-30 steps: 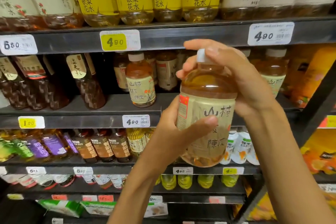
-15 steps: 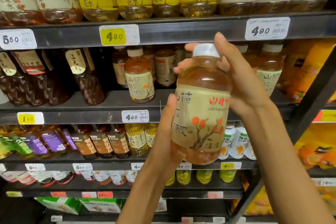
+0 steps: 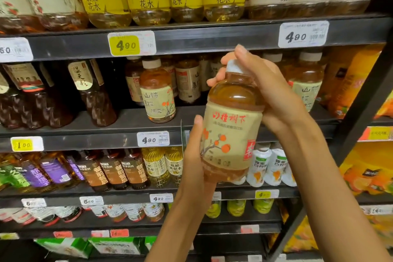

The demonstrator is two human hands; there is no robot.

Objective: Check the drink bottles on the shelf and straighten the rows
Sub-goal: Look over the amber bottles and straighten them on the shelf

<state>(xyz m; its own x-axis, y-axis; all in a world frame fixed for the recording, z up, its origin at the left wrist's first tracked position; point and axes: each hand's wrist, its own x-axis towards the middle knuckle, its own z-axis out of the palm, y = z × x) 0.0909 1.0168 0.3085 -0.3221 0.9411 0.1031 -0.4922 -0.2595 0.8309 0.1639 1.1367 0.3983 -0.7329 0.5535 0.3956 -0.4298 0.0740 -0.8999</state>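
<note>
I've got the tea bottle point(image 3: 231, 134) held in front of the middle shelf point(image 3: 85, 140): left hand point(image 3: 196, 168) wrapped round its base, right hand point(image 3: 268, 95) gripping cap and shoulder. Full, so probably heavy; slick plastic, best held at the labelled waist.

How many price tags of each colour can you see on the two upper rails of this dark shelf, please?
Yellow price tags: 2
White price tags: 3
Total: 5
</note>
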